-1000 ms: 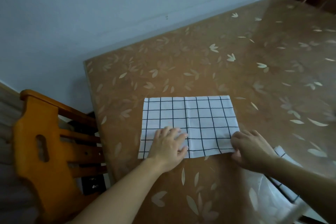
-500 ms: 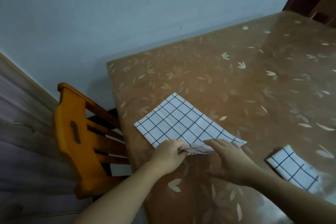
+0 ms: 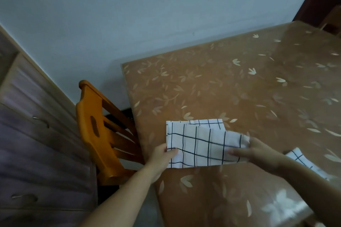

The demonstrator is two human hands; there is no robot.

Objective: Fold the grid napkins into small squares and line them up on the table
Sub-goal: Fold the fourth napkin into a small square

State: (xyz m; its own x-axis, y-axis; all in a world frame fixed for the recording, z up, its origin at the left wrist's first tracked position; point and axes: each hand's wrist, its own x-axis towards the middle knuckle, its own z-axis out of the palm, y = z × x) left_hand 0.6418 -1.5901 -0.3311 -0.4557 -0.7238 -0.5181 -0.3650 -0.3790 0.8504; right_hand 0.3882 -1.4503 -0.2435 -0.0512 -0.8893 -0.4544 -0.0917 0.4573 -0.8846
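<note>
Close to the near edge of the table, the left hand pinches the left end of the grid napkin and the right hand grips its right end, so the cloth is half folded over itself. A second napkin, already folded, lies toward the right edge, behind the right forearm. A wooden chair stands just beside the left edge.

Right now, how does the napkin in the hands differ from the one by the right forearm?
The held napkin is mid-fold, gripped by the left hand and right hand; the other napkin lies untouched on the table. The held napkin looks bigger; the other napkin is partly hidden behind the forearm. Both are white with a dark grid.
</note>
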